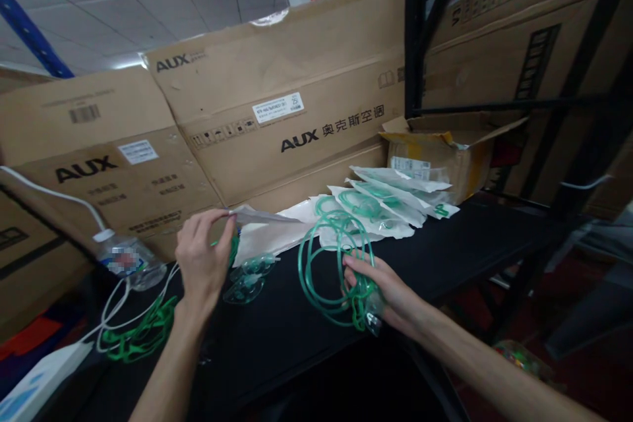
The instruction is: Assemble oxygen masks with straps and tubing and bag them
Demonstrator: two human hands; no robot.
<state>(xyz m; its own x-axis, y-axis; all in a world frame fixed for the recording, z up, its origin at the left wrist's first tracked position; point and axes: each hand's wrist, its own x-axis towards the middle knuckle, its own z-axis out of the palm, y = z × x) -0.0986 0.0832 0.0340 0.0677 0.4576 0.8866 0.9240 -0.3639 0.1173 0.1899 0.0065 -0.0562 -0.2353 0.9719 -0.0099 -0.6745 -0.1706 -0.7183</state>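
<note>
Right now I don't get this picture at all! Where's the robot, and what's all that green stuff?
There's no robot here. These are a person's own two bare hands, and the single picture comes from a camera worn on that person's head, looking forward and down.

The left hand pinches the edge of a white wrapper. The right hand holds loops of green tubing.

On the black table are clear green-tinted pieces, a row of white packets with green things inside, a tangle of green bands and a clear bottle. Behind stand big cardboard boxes. I can't tell exactly what the clear pieces are.
</note>
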